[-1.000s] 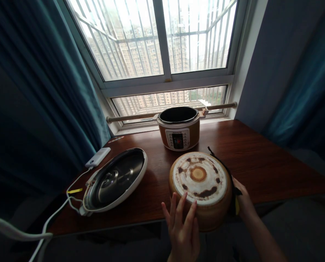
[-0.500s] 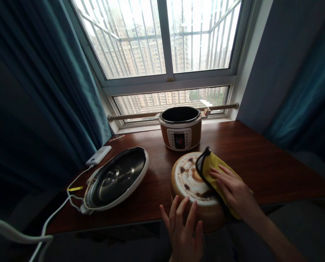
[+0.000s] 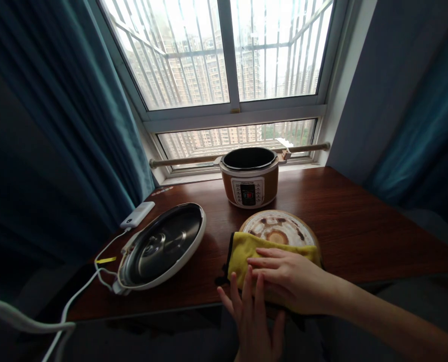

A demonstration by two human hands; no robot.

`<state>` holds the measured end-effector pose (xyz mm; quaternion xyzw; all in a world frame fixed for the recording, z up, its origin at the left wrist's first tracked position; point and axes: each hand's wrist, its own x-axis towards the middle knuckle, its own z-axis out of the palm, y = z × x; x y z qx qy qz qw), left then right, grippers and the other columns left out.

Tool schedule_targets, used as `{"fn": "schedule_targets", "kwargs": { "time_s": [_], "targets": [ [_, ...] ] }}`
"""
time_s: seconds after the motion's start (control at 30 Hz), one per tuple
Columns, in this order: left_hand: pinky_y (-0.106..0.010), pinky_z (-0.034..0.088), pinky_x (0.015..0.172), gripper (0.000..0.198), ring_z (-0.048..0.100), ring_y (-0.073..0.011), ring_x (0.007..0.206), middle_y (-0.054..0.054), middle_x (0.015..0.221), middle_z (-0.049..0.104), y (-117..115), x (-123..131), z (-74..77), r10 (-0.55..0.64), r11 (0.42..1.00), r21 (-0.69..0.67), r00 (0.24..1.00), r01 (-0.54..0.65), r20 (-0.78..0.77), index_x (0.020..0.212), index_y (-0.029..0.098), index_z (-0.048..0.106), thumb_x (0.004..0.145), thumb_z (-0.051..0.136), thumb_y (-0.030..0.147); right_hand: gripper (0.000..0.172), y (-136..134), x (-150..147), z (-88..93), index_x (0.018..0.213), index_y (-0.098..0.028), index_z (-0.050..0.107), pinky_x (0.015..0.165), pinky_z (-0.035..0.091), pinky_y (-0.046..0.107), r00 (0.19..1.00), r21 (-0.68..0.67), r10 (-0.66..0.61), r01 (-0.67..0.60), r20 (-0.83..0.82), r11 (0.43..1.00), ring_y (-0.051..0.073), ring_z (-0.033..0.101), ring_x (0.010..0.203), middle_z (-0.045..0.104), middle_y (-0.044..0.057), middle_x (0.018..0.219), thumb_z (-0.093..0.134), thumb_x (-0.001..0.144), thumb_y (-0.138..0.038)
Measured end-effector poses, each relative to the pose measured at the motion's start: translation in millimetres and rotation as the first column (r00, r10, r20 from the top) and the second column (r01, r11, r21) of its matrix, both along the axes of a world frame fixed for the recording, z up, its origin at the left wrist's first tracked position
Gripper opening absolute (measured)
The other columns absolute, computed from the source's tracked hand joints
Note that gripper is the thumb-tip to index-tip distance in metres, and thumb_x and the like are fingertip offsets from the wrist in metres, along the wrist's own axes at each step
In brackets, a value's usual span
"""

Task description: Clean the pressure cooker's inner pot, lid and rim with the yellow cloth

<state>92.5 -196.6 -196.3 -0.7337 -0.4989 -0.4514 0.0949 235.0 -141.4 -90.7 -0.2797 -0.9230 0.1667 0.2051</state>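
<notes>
An upside-down round pot (image 3: 274,223) with a brown side and a whitish, stained base sits near the table's front edge. A yellow cloth (image 3: 242,246) with a black border covers its near half. My right hand (image 3: 290,276) lies on the cloth, fingers stretched to the left, holding it against the pot. In front of the pot, my left hand (image 3: 252,322) is open with its fingers spread, the fingertips at the cloth's near edge. Whether they press on the cloth or the pot beneath, I cannot tell.
Behind the pot stands an electric cooker (image 3: 249,178) with its top open and a control panel in front. On the left lie a large lid (image 3: 163,246), a white power bank (image 3: 137,215) and a white cable (image 3: 77,294). A window with bars (image 3: 231,55) is behind the table.
My right hand has brought the cloth leftward and nearer, from the pot's right side across its near half. My left hand stays in nearly the same place.
</notes>
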Motion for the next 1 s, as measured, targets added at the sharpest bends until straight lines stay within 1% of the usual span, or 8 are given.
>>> {"fn": "schedule_targets", "kwargs": {
  "time_s": [0.13, 0.37, 0.5, 0.57, 0.67, 0.8, 0.9, 1.0],
  "targets": [
    [-0.065, 0.0, 0.103, 0.063, 0.005, -0.0362, 0.136, -0.011, 0.144, 0.029, 0.6, 0.0, -3.8, 0.022, 1.0, -0.007, 1.0, -0.022, -0.014, 0.14, 0.025, 0.023, 0.082, 0.045, 0.027, 0.035, 35.4, 7.7, -5.0, 0.123, -0.024, 0.054, 0.105, 0.033, 0.035, 1.0, 0.004, 0.002, -0.002, 0.005, 1.0, 0.018, 0.042, 0.123, 0.052, 0.004, 0.129, 0.042, 0.09, -0.025],
    [-0.063, 0.002, 0.105, 0.046, 0.015, -0.0336, 0.135, -0.013, 0.124, 0.051, 0.7, 0.1, -6.6, -0.019, 0.999, 0.039, 0.999, 0.018, 0.029, 0.125, 0.019, 0.041, 0.083, 0.045, 0.038, 0.037, 101.8, 38.2, -18.6, 0.122, -0.02, 0.056, 0.104, 0.033, 0.036, 0.977, 0.046, -0.213, 0.212, 0.015, 0.976, 0.021, 0.045, 0.121, 0.051, 0.005, 0.13, 0.044, 0.088, -0.026],
    [-0.064, 0.005, 0.104, 0.037, 0.021, -0.0343, 0.132, -0.014, 0.119, 0.049, 0.7, 3.6, -5.8, -0.009, 0.996, 0.086, 0.997, 0.002, 0.082, 0.114, 0.018, 0.048, 0.084, 0.043, 0.038, 0.038, 123.6, 60.1, -26.2, 0.12, -0.021, 0.057, 0.097, 0.04, 0.037, 0.943, -0.205, -0.317, 0.291, -0.103, 0.934, 0.022, 0.055, 0.108, 0.059, 0.004, 0.119, 0.048, 0.085, -0.033],
    [-0.063, 0.004, 0.104, 0.035, 0.022, -0.0343, 0.131, -0.014, 0.119, 0.047, 0.7, 4.1, -5.1, -0.007, 0.996, 0.087, 0.997, 0.0, 0.073, 0.112, 0.017, 0.049, 0.083, 0.044, 0.037, 0.039, 130.3, 68.8, -30.5, 0.116, -0.021, 0.06, 0.093, 0.042, 0.038, 0.909, -0.417, -0.378, 0.28, -0.175, 0.865, 0.023, 0.059, 0.101, 0.064, 0.004, 0.112, 0.051, 0.082, -0.038],
    [-0.063, 0.004, 0.104, 0.034, 0.023, -0.0336, 0.13, -0.013, 0.118, 0.047, 0.7, 3.3, -3.8, -0.003, 0.997, 0.077, 0.998, -0.002, 0.067, 0.111, 0.018, 0.049, 0.083, 0.044, 0.036, 0.042, 136.1, 79.4, -41.3, 0.108, -0.016, 0.065, 0.085, 0.047, 0.038, 0.809, -0.737, -0.499, 0.127, -0.31, 0.664, 0.023, 0.063, 0.091, 0.068, 0.006, 0.101, 0.055, 0.077, -0.043],
    [-0.063, 0.004, 0.104, 0.03, 0.024, -0.0335, 0.129, -0.013, 0.118, 0.046, 0.8, 2.5, -2.3, -0.001, 0.998, 0.067, 0.997, -0.004, 0.076, 0.109, 0.018, 0.05, 0.083, 0.044, 0.033, 0.032, 130.7, 91.6, -70.0, 0.089, -0.01, 0.068, 0.073, 0.05, 0.034, 0.643, -0.913, -0.692, -0.029, -0.329, 0.407, 0.02, 0.065, 0.074, 0.071, 0.008, 0.084, 0.063, 0.07, -0.035],
    [-0.064, 0.004, 0.104, 0.029, 0.026, -0.0332, 0.127, -0.012, 0.116, 0.046, 1.1, 4.4, -0.7, 0.004, 0.998, 0.065, 0.994, -0.011, 0.107, 0.107, 0.019, 0.051, 0.084, 0.043, 0.035, 0.029, 118.0, 98.4, -96.4, 0.07, -0.007, 0.067, 0.063, 0.05, 0.03, 0.603, -0.946, -0.752, -0.009, -0.264, 0.325, 0.018, 0.064, 0.062, 0.069, 0.008, 0.067, 0.053, 0.078, -0.032],
    [-0.064, 0.006, 0.103, 0.028, 0.03, -0.0322, 0.124, -0.009, 0.113, 0.049, 1.3, 7.1, 1.9, 0.019, 0.996, 0.077, 0.984, -0.033, 0.179, 0.103, 0.02, 0.054, 0.085, 0.042, 0.038, 0.031, 109.0, 101.3, -111.1, 0.062, -0.01, 0.064, 0.058, 0.051, 0.03, 0.584, -0.951, -0.771, -0.004, -0.253, 0.309, 0.019, 0.062, 0.055, 0.066, 0.008, 0.058, 0.05, 0.079, -0.032]
  ]
}}
